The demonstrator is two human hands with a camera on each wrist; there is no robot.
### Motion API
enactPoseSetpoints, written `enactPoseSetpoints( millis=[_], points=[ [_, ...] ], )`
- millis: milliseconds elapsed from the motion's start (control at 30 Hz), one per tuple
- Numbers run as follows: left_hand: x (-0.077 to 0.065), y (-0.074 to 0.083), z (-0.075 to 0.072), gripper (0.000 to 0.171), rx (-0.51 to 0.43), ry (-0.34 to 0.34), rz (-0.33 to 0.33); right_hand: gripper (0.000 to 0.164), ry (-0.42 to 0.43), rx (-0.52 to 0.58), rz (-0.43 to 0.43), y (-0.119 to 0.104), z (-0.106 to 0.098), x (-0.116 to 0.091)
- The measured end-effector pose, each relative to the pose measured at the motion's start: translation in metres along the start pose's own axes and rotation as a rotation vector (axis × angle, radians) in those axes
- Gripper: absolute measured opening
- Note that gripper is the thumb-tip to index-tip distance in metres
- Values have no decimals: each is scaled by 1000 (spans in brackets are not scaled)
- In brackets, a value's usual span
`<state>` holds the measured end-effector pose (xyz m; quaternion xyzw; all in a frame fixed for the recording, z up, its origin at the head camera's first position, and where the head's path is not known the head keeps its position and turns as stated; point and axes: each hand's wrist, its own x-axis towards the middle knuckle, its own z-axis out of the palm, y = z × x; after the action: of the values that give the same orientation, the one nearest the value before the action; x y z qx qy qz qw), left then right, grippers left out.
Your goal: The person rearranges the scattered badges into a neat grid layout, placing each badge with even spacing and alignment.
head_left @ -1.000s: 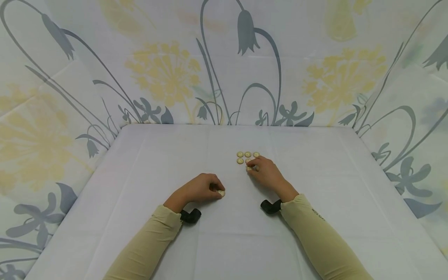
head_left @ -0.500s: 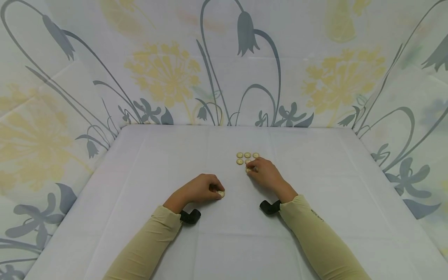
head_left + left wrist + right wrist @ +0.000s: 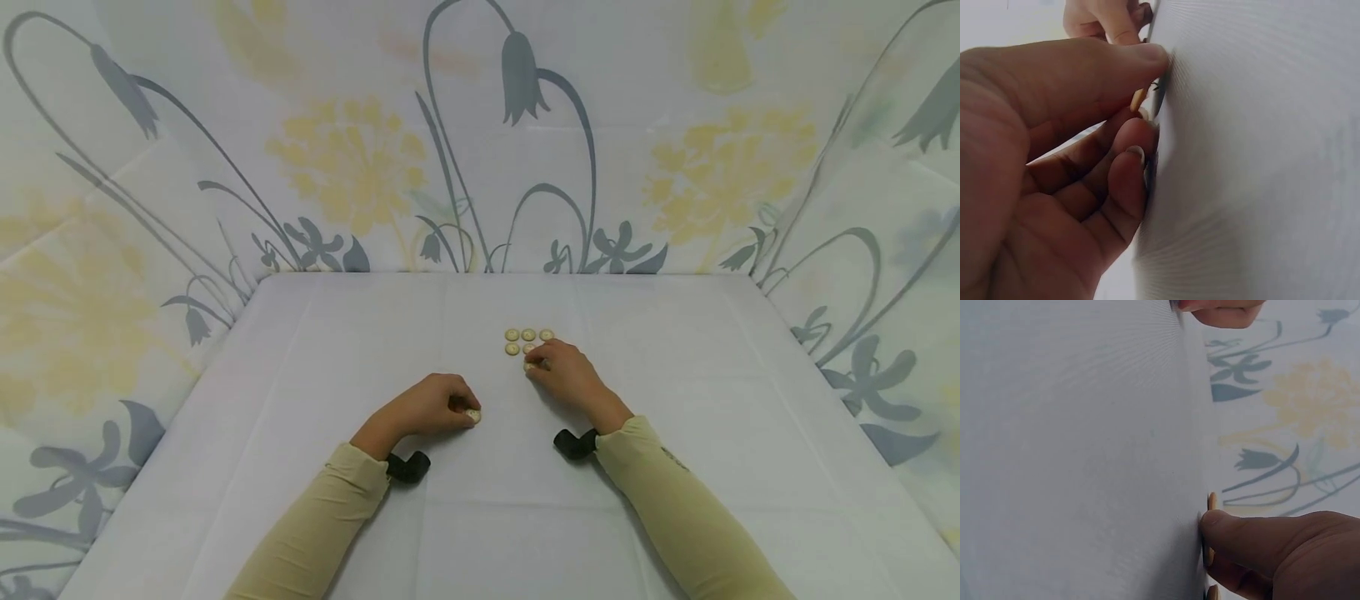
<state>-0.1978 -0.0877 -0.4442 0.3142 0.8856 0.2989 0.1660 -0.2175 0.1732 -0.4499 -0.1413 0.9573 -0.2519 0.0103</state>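
My left hand (image 3: 431, 406) rests low over the white cloth and pinches a small round wooden disc (image 3: 473, 415) between thumb and fingers. The disc's edge (image 3: 1139, 99) shows under the thumb in the left wrist view. Farther right, my right hand (image 3: 570, 375) has its thumb and fingertips on another wooden disc (image 3: 528, 367), partly covered by the fingers. Behind these fingertips lie several matching discs (image 3: 512, 335) in neat rows, pale with small dark marks. The right wrist view shows my thumb (image 3: 1241, 534) against the cloth, with a disc edge (image 3: 1212, 500) beside it.
A white cloth (image 3: 315, 333) covers the table and shows faint fold lines. Flower-printed fabric (image 3: 360, 167) stands at the back and both sides. A black wrist mount (image 3: 408, 467) sticks out below the left wrist, and a similar mount (image 3: 575, 444) below the right.
The head view has shifted slightly. My right fingers have moved a little toward me and cover more of the disc at their tips. The left hand keeps its pinch in place.
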Motion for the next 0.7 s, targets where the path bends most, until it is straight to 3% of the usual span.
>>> enactPoseSetpoints(
  millis=[200,400,700],
  points=[
    [6,1,-2,18,41,6,-13,23,-14,-22,3,-1,1,2],
    [14,1,-6,20,26,18,-16,24,-29,-10,24,-3,-1,5],
    [28,7,-9,20,59,31,18,23,-37,11,58,-2,-1,5]
  ],
)
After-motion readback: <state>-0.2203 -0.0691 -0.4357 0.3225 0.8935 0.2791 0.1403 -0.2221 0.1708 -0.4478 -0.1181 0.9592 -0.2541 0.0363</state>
